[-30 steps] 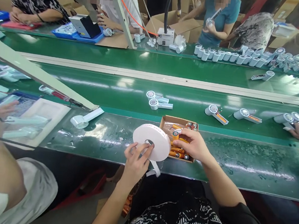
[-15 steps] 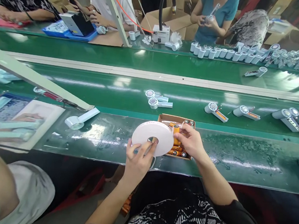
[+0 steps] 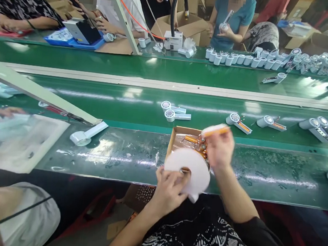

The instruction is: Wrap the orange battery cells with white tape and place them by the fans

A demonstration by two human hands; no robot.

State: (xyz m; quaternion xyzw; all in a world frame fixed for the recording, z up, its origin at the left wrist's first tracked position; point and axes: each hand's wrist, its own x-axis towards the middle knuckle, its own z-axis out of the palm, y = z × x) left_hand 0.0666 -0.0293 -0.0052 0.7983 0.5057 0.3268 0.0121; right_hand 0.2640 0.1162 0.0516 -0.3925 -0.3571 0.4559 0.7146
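My left hand grips a large roll of white tape, its fingers hooked into the centre hole. A loose tape end hangs at the roll's lower edge. Blurred by motion, my right hand is closed on an orange cylindrical battery that has a white strip along its upper side. Below the hands, on the bench, stands a shallow cardboard box with several orange batteries in it. The roll covers the box's near part.
A light-blue fan housing lies on the bench to the left. Several fan bodies lie on the green belt beyond. A slanted metal post crosses the left side. Co-workers sit across and at my left.
My right hand has lifted the battery away from the roll, up and to the right. The left hand and roll have moved right and nearer to me, uncovering the box's left part.
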